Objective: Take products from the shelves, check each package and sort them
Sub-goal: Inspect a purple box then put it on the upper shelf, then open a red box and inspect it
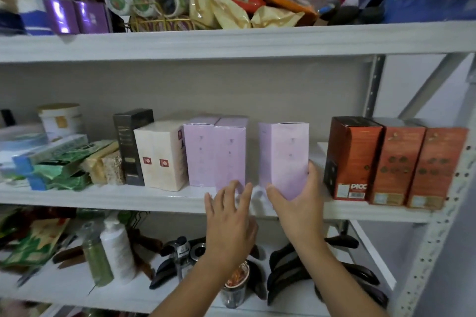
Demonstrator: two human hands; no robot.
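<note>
Standing upright, a lilac box (286,154) is grasped at its base by the right hand (298,206); just left of it, the left hand (229,224) is held released, spread wide.

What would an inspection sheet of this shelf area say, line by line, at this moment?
surface: white middle shelf, boxes standing in a row.
job's things: single purple box stands apart from two purple boxes; three red boxes to its right.
clutter: green packets piled at left; bags heaped on top shelf; bottles on lower shelf.
grips: right hand holds the single purple box low down; left hand open, fingers spread, near the two purple boxes.
cables: nothing seen.
surroundings: perforated metal post at right; pale wall behind.
</note>
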